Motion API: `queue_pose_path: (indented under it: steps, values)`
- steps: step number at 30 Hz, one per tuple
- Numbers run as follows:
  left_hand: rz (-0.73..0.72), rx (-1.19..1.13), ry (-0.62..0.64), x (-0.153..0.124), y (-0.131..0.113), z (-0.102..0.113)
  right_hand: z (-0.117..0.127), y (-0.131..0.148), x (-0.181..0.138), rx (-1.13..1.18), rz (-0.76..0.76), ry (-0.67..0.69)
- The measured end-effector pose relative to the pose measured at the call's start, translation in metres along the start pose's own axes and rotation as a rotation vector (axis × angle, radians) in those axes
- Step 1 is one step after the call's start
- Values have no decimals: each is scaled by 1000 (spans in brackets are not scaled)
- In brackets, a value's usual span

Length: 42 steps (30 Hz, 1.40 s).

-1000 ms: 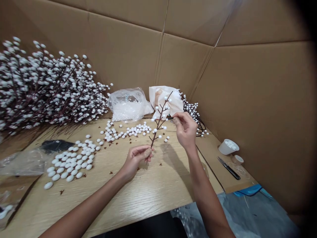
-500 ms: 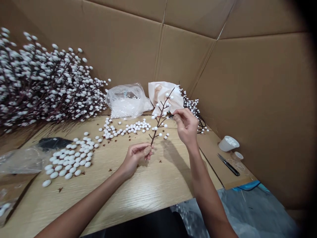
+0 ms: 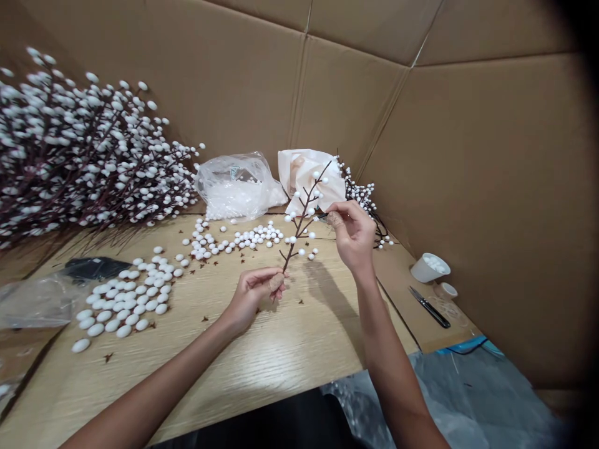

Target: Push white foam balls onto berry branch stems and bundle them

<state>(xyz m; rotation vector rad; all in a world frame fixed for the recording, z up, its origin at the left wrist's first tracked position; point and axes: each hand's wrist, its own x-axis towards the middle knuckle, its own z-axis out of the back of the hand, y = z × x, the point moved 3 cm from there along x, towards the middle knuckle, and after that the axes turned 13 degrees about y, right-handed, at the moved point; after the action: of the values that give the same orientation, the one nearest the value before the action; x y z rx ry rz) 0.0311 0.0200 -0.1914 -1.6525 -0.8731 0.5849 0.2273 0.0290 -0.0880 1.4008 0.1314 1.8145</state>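
Note:
My left hand (image 3: 255, 296) pinches the lower end of a thin dark branch (image 3: 299, 224) that carries several small white balls. The branch stands tilted up and to the right over the wooden table (image 3: 262, 368). My right hand (image 3: 350, 234) is raised beside the branch's right side, its fingertips pinched together at a side twig; what lies between them is too small to name. Tape wraps my left thumb and a right fingertip.
Loose white balls (image 3: 126, 302) lie in two patches at left and middle. A heap of finished branches (image 3: 84, 156) fills the back left. Two plastic bags (image 3: 238, 187) sit at the back. A white cup (image 3: 428, 267) and a dark tool (image 3: 428, 307) lie right. Cardboard walls enclose everything.
Both hands keep their hold on the branch. The branch has shifted slightly up and left in the view as the camera tilted; the right hand stays pinched at the twig.

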Motion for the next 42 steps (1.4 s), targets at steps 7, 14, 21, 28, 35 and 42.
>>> queue_pose_path:
  steps: [7, 14, 21, 28, 35, 42]
  values:
    - [6, -1, -9, 0, -2, -2, 1, -2, 0, 20, -17, -16]
    - [11, -4, -5, -1, -1, -1, 2, -3, -1, 58, -23, -22]
    - [13, -15, -14, 0, -2, -1, 1, -4, -2, 84, -46, 11]
    - [5, -30, -36, -1, 0, -1, -1, -8, -3, 139, -95, 48]
    - [0, -13, -74, 0, -1, 0, -3, -12, -3, 255, -162, 56]
    - [-20, 36, -77, -1, -4, 0, -2, -10, -2, 333, -185, 46]
